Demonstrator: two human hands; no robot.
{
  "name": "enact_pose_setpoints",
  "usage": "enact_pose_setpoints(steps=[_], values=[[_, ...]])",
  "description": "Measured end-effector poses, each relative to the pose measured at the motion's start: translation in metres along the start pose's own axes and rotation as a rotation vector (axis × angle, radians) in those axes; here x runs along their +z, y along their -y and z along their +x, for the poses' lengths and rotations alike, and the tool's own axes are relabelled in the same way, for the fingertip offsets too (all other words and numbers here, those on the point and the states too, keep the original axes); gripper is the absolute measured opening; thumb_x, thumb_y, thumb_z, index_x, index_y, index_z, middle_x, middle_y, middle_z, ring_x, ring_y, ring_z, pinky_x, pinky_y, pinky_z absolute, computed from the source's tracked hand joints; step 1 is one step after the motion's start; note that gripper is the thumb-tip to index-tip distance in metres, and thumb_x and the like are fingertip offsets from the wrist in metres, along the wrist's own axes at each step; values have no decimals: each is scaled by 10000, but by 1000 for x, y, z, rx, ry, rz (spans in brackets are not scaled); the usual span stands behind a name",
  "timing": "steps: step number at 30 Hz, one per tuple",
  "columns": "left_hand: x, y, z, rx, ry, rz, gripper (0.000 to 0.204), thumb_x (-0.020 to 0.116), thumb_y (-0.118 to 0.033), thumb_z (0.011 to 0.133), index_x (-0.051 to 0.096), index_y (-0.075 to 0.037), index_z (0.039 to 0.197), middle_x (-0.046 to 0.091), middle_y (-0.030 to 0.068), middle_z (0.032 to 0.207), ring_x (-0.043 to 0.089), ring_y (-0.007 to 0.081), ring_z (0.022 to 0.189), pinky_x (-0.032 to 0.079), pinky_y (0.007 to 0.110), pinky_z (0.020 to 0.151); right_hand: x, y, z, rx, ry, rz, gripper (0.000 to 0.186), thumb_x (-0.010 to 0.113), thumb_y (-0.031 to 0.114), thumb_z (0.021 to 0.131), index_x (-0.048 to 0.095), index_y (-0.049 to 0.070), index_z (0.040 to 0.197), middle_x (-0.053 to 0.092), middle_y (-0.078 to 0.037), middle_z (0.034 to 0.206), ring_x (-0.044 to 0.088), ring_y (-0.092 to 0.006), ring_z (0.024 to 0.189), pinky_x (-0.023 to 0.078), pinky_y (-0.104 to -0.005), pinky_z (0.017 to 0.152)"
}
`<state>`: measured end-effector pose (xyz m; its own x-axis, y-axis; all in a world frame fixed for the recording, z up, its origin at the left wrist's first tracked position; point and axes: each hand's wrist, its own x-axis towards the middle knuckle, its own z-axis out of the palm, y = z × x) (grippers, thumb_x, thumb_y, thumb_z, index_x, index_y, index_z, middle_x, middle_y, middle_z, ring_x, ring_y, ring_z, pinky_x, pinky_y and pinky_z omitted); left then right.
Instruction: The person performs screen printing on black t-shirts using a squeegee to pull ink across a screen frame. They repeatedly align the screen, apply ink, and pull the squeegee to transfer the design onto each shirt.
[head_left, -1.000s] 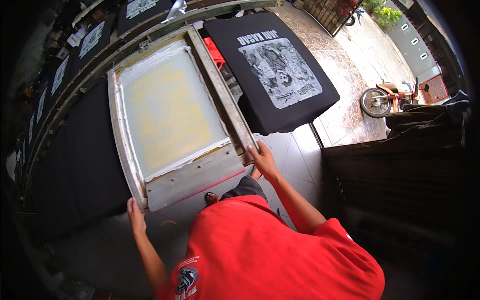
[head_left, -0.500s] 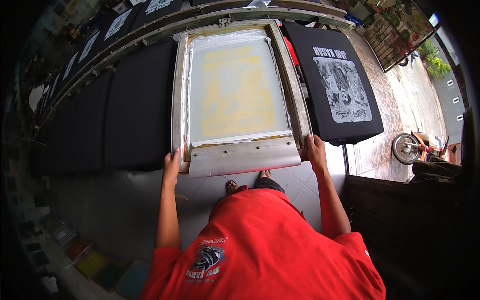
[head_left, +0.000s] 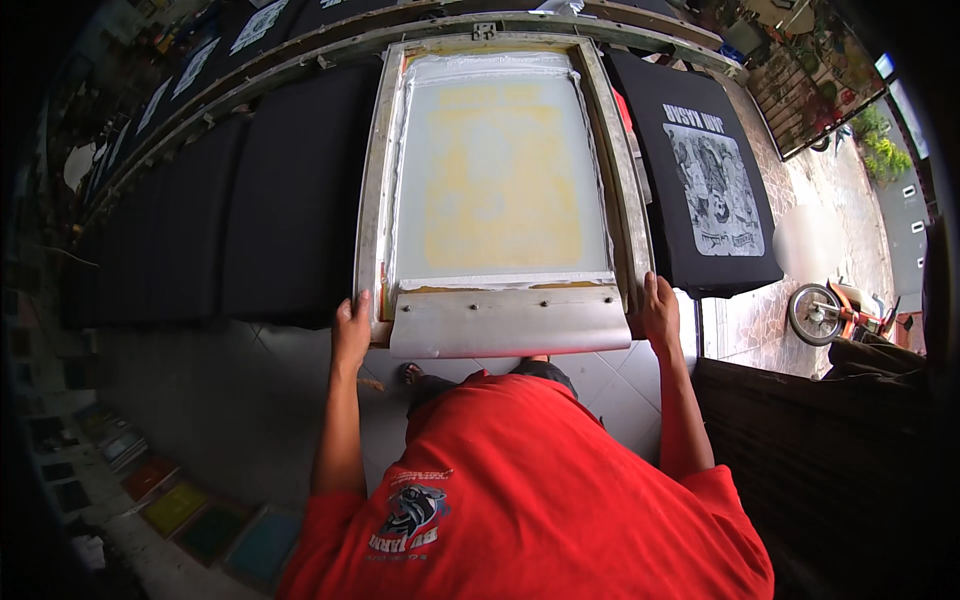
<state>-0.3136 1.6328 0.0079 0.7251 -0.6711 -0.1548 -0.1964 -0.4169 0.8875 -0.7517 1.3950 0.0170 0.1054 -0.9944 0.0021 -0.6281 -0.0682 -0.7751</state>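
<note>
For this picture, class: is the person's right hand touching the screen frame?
Touching. The head view shows the right hand gripping the screen frame on its right side, near the lower end, with no visible gap between them.

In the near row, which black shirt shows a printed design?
The black shirt right of the printing screen, beside the right hand: it bears a pale picture, while the shirts left of the screen look plain.

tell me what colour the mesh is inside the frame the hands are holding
The mesh is pale grey, yellowish across its middle; the head view shows it best.
</note>
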Motion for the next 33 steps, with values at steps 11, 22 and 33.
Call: enact_pose_setpoints(steps=[11, 22, 33], values=[[-5, 187, 102, -21, -132, -62, 563, 488, -477, 998, 613, 57, 1128, 656, 127, 1032, 590, 193, 925, 458, 335, 844, 163, -24, 7, 88, 35, 15, 455, 489, 403, 986, 548, -47, 946, 599, -318, 876, 561, -510, 865, 440, -499, 719], [-68, 236, 138, -78, -116, 112, 551, 478, -469, 993, 630, 57, 1060, 669, 193, 941, 623, 277, 865, 470, 398, 792, 265, -9, -16, 82, 6, -20, 487, 486, 432, 981, 578, -39, 896, 617, -299, 827, 591, -494, 823, 449, -502, 686], [-70, 250, 154, -5, -67, 92, 553, 453, -460, 1000, 630, 63, 970, 673, 210, 845, 642, 319, 786, 472, 411, 738, 264, -1, -4, 84, 28, -62, 510, 455, 422, 1007, 494, -31, 776, 490, -178, 663, 447, -250, 632, 405, -412, 621]])
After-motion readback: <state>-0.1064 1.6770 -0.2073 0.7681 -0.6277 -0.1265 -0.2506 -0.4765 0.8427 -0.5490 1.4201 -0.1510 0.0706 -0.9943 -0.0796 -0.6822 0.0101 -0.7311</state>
